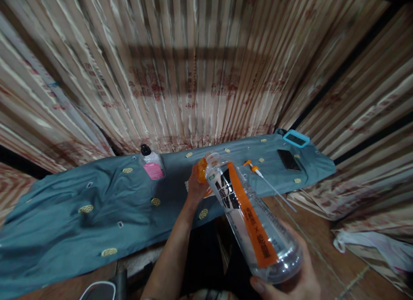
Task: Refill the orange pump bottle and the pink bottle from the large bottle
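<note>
Container [201,171], orange, partly behind bottle [248,220]

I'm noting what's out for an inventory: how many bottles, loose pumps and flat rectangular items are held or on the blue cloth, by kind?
Bottles: 3 (clear bottle in the right hand, orange bottle in the left hand, pink-labelled bottle on the cloth)
Loose pumps: 1 (orange-headed pump)
Flat rectangular items: 2 (black slab, blue-framed item)
Total: 6

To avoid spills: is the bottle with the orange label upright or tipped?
Tipped: the bottle slants, its mouth at the orange container, its base in the right hand.
</note>
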Demonstrator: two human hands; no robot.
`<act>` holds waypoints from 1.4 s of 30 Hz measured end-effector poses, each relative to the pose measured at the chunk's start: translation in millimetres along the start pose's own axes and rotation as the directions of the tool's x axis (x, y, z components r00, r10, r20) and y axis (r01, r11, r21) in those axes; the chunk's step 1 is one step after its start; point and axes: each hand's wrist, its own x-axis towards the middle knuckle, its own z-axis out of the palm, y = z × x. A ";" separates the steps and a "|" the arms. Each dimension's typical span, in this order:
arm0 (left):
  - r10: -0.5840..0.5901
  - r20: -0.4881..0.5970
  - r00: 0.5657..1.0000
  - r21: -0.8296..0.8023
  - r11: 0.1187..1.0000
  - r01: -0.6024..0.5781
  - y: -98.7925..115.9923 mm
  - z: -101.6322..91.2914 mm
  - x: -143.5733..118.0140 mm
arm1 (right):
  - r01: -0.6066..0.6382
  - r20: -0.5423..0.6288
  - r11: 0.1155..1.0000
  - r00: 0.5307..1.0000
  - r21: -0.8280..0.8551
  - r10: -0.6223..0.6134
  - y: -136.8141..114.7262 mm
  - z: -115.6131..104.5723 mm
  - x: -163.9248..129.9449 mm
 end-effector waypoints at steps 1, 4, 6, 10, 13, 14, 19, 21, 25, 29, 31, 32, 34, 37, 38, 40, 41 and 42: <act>0.003 -0.002 1.000 0.005 1.000 -0.003 -0.1 -0.1 0.0 | 0.002 -0.003 1.000 1.000 0.004 -0.002 0.3 0.2 0.0; 0.009 -0.002 1.000 0.001 1.000 -0.009 -0.7 -0.2 -0.1 | 0.001 -0.011 1.000 1.000 0.021 -0.001 -0.1 1.1 -0.1; 0.004 -0.001 1.000 -0.013 1.000 -0.004 -0.7 -0.3 -0.2 | -0.005 -0.015 1.000 1.000 0.024 0.006 -1.1 1.8 -0.4; -0.009 0.012 1.000 -0.017 1.000 0.010 0.3 -0.8 -0.1 | -0.006 -0.019 1.000 1.000 0.003 0.007 -1.9 1.9 -0.3; 0.003 0.003 1.000 -0.010 1.000 -0.003 0.8 -0.9 -0.2 | 0.007 -0.021 1.000 1.000 -0.027 -0.008 0.6 0.5 0.3; 0.007 -0.001 1.000 -0.009 1.000 -0.007 0.9 -0.8 -0.3 | 0.011 -0.018 0.999 1.000 -0.034 -0.011 1.9 -0.2 0.5; -0.011 0.004 1.000 -0.024 1.000 0.011 0.9 -0.5 -0.1 | 0.022 -0.009 0.999 1.000 -0.049 -0.023 6.2 -2.7 1.2; -0.011 0.001 1.000 -0.027 1.000 0.011 0.8 -0.5 0.0 | 0.013 -0.009 0.999 1.000 -0.049 -0.014 5.9 -2.6 1.4; -0.010 -0.010 1.000 -0.012 1.000 0.010 0.4 -1.1 0.2 | -0.008 -0.005 0.999 1.000 -0.034 0.008 4.0 -1.9 2.0; -0.010 0.008 1.000 -0.017 1.000 0.010 0.9 -1.9 0.2 | -0.010 0.003 1.000 1.000 -0.020 0.010 1.9 -1.8 1.9; -0.015 0.005 1.000 -0.030 0.999 0.015 1.8 -1.6 0.3 | -0.012 0.006 1.000 1.000 -0.016 0.012 1.1 -1.6 1.5; -0.018 0.004 1.000 -0.036 0.999 0.018 2.4 -1.2 0.3 | -0.013 0.006 1.000 1.000 -0.013 0.013 0.8 -1.4 1.3; -0.027 -0.003 1.000 -0.043 0.999 0.027 3.8 -0.3 0.5 | -0.021 0.002 1.000 1.000 -0.002 0.021 0.5 -0.9 0.8; -0.048 -0.010 0.999 -0.045 0.998 0.047 5.6 0.6 1.0 | -0.050 0.004 0.998 0.999 0.026 0.050 0.8 -0.1 0.3; -0.052 -0.008 0.999 -0.047 0.998 0.052 5.9 0.6 1.1 | -0.060 0.008 0.998 0.998 0.036 0.059 1.0 0.2 0.2; -0.053 0.006 0.999 -0.049 0.997 0.053 5.9 0.2 1.3 | -0.064 0.010 0.996 0.998 0.057 0.064 1.5 0.8 0.0; -0.052 0.010 0.999 -0.048 0.997 0.052 5.6 -0.2 1.3 | -0.061 0.008 0.996 0.998 0.067 0.060 1.8 1.1 0.0; -0.053 0.011 0.999 -0.042 0.998 0.053 5.3 -0.6 1.3 | -0.057 0.007 0.995 0.998 0.076 0.056 2.0 1.4 0.1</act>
